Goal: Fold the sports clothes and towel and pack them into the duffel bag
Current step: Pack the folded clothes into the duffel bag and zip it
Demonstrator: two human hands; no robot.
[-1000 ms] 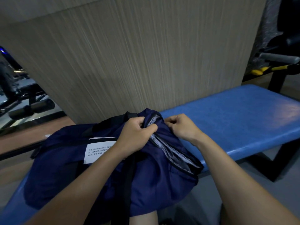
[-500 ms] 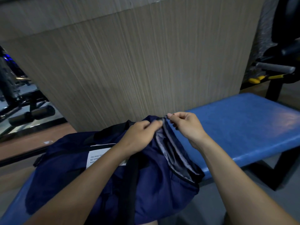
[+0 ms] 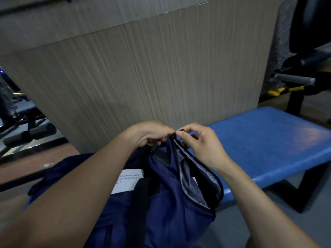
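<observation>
A navy duffel bag (image 3: 166,203) with black straps and a white label lies on the blue padded bench (image 3: 268,149). Its end pocket gapes open, showing grey lining edged by a black zipper. My left hand (image 3: 150,133) grips the bag's fabric at the top end of that zipper. My right hand (image 3: 197,140) pinches the zipper end just beside it, thumb and forefinger together. No clothes or towel show; the bag's inside is hidden.
A wood-grain panel (image 3: 143,77) rises right behind the bench. Black gym equipment with a foam roller (image 3: 30,135) stands at the left, and a machine with a grey handle (image 3: 295,80) and yellow parts at the right. Bare bench lies to my right.
Both hands lifted the bag's zipper end upward and came closer together. The pocket opening has stretched taller and now gapes wider below my right hand.
</observation>
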